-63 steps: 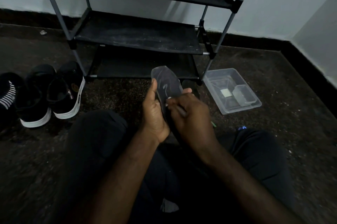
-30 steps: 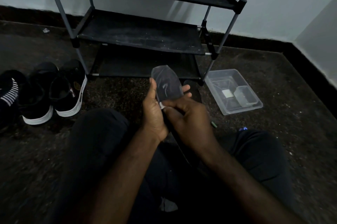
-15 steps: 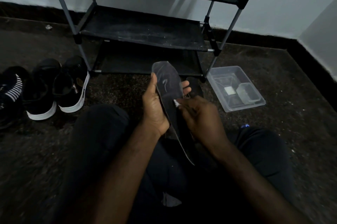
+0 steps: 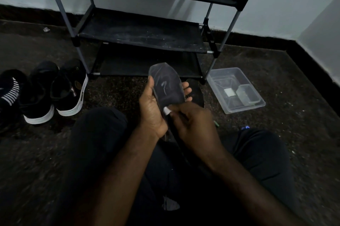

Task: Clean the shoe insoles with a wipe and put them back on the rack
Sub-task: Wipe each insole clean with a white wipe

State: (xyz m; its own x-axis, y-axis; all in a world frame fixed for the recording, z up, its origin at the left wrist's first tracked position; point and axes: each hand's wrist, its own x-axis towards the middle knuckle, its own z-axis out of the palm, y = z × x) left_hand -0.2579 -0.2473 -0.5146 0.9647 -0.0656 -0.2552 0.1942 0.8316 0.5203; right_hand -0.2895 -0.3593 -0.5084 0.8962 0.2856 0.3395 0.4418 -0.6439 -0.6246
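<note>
No writing can be read. The insole (image 4: 173,78) bears a pale curved mark (image 4: 163,86), too faint to pass for a letter or logo. A small tag (image 4: 78,84) on the nearest shoe (image 4: 70,97) is blurred.

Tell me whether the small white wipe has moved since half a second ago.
Yes. The small white wipe, pinched by the right hand, has slid left and downward in view, away from the black shoe rack's front right leg, across the dark insole.

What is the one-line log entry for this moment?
phase: wiping | left hand: holds insole | right hand: pinches wipe against insole | rack: insole not yet returned
</note>
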